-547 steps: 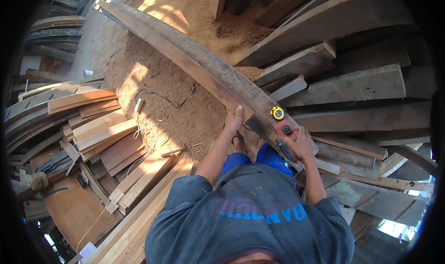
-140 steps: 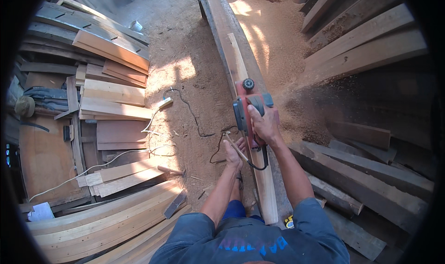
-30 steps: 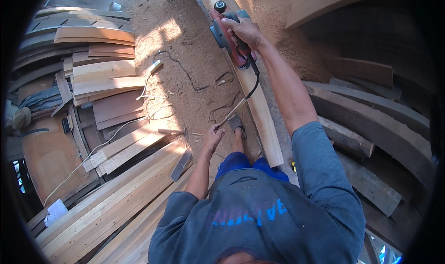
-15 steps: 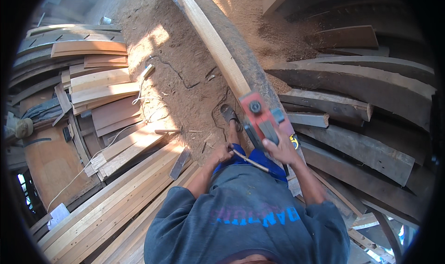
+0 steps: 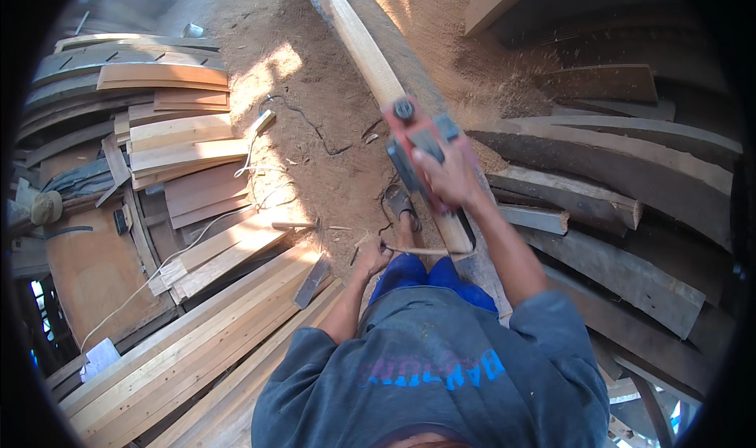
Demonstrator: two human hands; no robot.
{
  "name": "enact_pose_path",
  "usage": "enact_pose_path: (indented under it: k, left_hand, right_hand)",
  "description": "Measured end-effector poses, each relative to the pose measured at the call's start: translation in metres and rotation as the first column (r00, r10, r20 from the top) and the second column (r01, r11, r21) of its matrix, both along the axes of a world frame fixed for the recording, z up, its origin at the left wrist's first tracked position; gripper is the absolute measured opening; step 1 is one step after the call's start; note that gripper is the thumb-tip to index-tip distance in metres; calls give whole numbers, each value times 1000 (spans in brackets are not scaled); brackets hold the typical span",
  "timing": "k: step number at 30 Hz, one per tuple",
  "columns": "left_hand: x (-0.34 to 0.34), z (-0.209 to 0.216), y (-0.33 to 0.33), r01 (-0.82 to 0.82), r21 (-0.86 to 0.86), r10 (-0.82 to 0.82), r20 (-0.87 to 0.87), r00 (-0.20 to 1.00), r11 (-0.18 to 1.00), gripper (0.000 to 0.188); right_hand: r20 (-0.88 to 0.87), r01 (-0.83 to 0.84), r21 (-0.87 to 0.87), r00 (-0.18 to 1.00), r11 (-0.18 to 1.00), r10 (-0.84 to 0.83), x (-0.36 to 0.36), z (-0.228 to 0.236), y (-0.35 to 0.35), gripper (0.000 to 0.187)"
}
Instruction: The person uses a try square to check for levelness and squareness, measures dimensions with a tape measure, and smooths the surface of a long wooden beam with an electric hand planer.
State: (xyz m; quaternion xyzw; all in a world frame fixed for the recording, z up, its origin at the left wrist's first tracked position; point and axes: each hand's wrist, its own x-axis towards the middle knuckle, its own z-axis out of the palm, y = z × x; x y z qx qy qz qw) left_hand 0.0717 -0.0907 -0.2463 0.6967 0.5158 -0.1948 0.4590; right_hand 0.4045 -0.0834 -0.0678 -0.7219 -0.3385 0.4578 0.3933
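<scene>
A red and grey electric hand planer (image 5: pixel 416 137) sits on the pale upper face of a long wooden board (image 5: pixel 358 50). My right hand (image 5: pixel 447 179) wraps round the planer's grip from behind, and the machine looks slightly blurred. Wood chips fly off to its right. At the board's near end, my left hand (image 5: pixel 372 256) is closed round one end of a thin, light-brown stick (image 5: pixel 421 252). The stick's other end reaches the board's near end; whether they touch, I cannot tell. A dark bench (image 5: pixel 417 70) runs beneath and beside the board.
Stacked planks (image 5: pixel 185 155) lie on the left, with long narrow boards (image 5: pixel 189 338) nearer me. Heavy, dark timbers (image 5: pixel 630 164) fill the right side. A pale cable (image 5: pixel 201 235) and a dark cord (image 5: pixel 303 117) trail over the sawdust-covered floor. A hammer (image 5: pixel 295 225) lies among the left planks.
My right hand has pushed the planer forward along the board, away from me. More chips are in the air. The stick has swung from slanting across my lap to nearly level.
</scene>
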Motion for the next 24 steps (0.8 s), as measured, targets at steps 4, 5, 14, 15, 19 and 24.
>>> enact_pose_path:
  k: [4,5,14,15,19,24]
  left_hand:
    - [-13,4,31,-110,39,108,36,993,993,37]
    - [0,16,35,-130,59,126,69,990,990,36]
    - [-8,16,1,54,132,-54,-3,999,990,33]
    - [-16,7,-9,110,105,-109,-11,994,988,34]
    - [-20,-3,-55,224,-78,-224,7,975,972,37]
    - [6,19,-86,495,-119,-499,-4,867,861,44]
  right_hand:
    - [83,-45,83,996,996,38,45,28,127,78]
    - [-4,-9,91,1000,996,10,60,13,141,77]
    - [-292,86,211,956,974,-21,27,-9,67,35]
    - [-276,57,176,961,983,-7,14,6,42,37]
    - [-126,40,132,992,990,-24,-21,-16,-79,45]
    - [-96,-13,13,995,1000,14,-66,0,-238,69]
